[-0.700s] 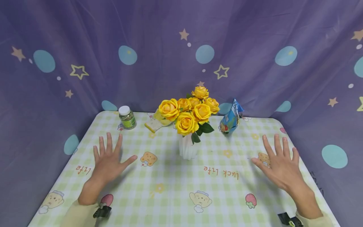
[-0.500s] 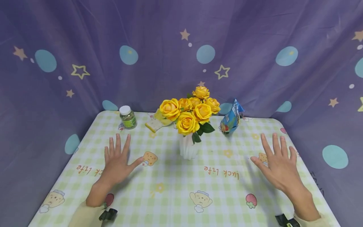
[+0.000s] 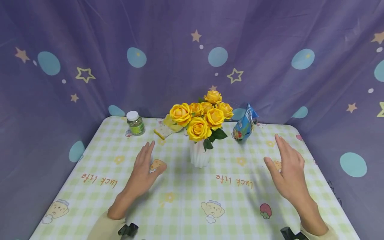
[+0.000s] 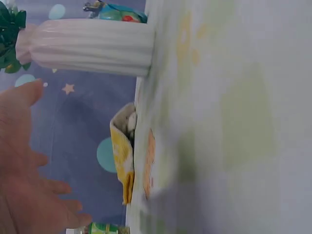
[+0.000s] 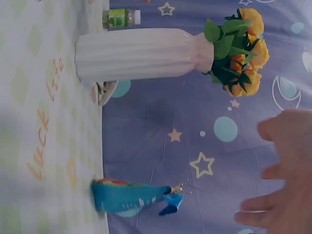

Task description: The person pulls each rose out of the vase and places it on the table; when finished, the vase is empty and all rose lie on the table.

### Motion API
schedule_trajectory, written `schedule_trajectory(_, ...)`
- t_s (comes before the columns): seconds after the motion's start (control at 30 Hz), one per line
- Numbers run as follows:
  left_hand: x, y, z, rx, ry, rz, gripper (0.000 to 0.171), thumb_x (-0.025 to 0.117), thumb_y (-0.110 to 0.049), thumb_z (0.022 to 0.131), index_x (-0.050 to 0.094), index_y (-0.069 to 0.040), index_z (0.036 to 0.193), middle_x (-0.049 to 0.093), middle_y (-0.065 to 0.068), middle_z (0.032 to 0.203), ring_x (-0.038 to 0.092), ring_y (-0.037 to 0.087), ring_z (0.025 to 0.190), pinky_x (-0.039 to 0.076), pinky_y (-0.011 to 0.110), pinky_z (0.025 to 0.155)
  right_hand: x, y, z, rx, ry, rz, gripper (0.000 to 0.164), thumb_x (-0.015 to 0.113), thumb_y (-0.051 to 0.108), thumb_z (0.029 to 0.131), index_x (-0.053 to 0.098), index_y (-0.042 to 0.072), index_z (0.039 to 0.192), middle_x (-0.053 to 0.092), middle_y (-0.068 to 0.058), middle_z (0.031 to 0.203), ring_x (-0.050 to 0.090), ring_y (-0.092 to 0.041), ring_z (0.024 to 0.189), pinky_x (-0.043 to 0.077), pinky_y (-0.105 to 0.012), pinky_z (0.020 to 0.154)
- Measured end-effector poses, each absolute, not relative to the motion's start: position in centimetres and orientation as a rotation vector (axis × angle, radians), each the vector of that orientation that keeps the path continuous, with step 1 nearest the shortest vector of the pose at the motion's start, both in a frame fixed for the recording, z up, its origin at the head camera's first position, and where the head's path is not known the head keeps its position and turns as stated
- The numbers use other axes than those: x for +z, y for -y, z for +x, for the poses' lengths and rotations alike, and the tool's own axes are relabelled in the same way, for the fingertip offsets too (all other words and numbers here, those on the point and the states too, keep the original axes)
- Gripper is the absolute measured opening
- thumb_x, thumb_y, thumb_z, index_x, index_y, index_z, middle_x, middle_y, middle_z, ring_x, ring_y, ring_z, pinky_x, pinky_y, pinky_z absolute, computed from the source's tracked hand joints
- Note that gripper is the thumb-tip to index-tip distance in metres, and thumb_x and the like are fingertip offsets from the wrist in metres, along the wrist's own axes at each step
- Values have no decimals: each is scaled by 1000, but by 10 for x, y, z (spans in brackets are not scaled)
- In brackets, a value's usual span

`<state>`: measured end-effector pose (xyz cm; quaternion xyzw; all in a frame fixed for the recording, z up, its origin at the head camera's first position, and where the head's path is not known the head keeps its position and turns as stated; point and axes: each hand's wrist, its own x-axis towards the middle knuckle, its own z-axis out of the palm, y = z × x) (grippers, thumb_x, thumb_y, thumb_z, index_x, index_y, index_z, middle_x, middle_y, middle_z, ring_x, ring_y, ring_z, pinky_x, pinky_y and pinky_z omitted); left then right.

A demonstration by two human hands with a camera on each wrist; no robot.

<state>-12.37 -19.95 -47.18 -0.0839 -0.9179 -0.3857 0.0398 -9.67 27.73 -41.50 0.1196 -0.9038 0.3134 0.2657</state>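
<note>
A white ribbed vase (image 3: 200, 155) stands upright mid-table, holding several yellow roses (image 3: 198, 128) with dark green leaves. To its left is my left hand (image 3: 142, 175), fingers straight, thumb out towards the vase, nothing held. My right hand (image 3: 289, 173) is on the vase's right side, its fingers straight and its thumb apart, also holding nothing. Both hands are over the tablecloth with palms turned inward. In the left wrist view the vase (image 4: 90, 46) rises beyond the left thumb; the right wrist view has the whole vase (image 5: 139, 54) with its flowers.
At the back left stands a white-lidded jar (image 3: 136, 123). A yellow and white cloth item (image 3: 168, 128), partly hidden by the roses, lies behind the vase. A blue snack bag (image 3: 244, 125) stands at the back right. A patterned purple curtain (image 3: 168, 40) surrounds the checked table (image 3: 183, 213).
My left hand has moved right, nearer the vase. Both hands have turned from palms down to palms inward, and their fingers have drawn together. The vase and other things stay put.
</note>
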Motion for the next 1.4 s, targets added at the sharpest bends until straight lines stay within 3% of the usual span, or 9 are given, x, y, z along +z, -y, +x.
schedule_trajectory(0.13, -468, 190, -129, -1358, 2695, -249, 91, 67, -47, 111, 14, -20, 180, 19, 18, 183, 20, 46, 167, 26, 73, 128, -413, -264, -101, 998, 2186, 285, 67, 75, 3, 99, 55, 6, 162, 62, -24, 154, 54, -25, 146, 33, -50, 127)
schedule_trajectory(0.2, -469, 183, -131, -1443, 2612, -274, 89, 71, -38, 110, 18, -15, 179, 26, 18, 181, 27, 43, 165, 29, 69, 129, -412, -256, -105, 1080, 2060, 281, 60, 76, -6, 94, 63, -1, 152, 69, -22, 145, 58, -12, 139, 38, -35, 123)
schedule_trajectory(0.27, -471, 175, -133, -1518, 2536, -293, 89, 75, -29, 108, 22, -10, 177, 33, 18, 179, 32, 42, 164, 30, 65, 130, -412, -247, -108, 1160, 1950, 288, 51, 75, -13, 91, 67, -9, 141, 74, -16, 135, 62, -7, 133, 40, -27, 117)
schedule_trajectory(0.47, -482, 148, -137, -1676, 2373, -324, 91, 81, -14, 103, 25, -6, 174, 45, 19, 171, 45, 40, 157, 38, 60, 128, -405, -219, -111, 1429, 1692, 306, 32, 71, -21, 89, 59, -25, 118, 77, -1, 118, 69, -18, 118, 46, -30, 108)
schedule_trajectory(0.7, -492, 119, -144, -1782, 2266, -328, 91, 84, -6, 98, 32, -7, 173, 52, 22, 164, 51, 42, 152, 43, 60, 124, -402, -194, -111, 1620, 1500, 393, 21, 69, -25, 88, 56, -26, 104, 77, -10, 107, 72, -22, 106, 52, -29, 96)
schedule_trajectory(0.97, -504, 88, -151, -1873, 2193, -313, 92, 90, -9, 93, 38, -6, 170, 56, 22, 161, 55, 39, 149, 46, 55, 123, -403, -172, -111, 1703, 1437, 535, 19, 70, -23, 89, 55, -25, 100, 76, -13, 106, 72, -20, 94, 58, -25, 87)
schedule_trajectory(1.17, -512, 70, -157, -1917, 2106, -303, 95, 92, -8, 90, 38, 0, 168, 57, 25, 157, 55, 45, 146, 46, 57, 122, -399, -153, -110, 1712, 1451, 573, 19, 70, -23, 89, 59, -25, 103, 75, -11, 106, 71, -18, 93, 58, -24, 85)
schedule_trajectory(1.4, -517, 57, -158, -1977, 2091, -132, 92, 95, -18, 89, 45, -17, 166, 58, 12, 158, 53, 29, 150, 43, 49, 127, -396, -132, -111, 1749, 1470, 560, 21, 78, -8, 97, 65, -22, 105, 73, -13, 101, 69, -15, 90, 58, -24, 83)
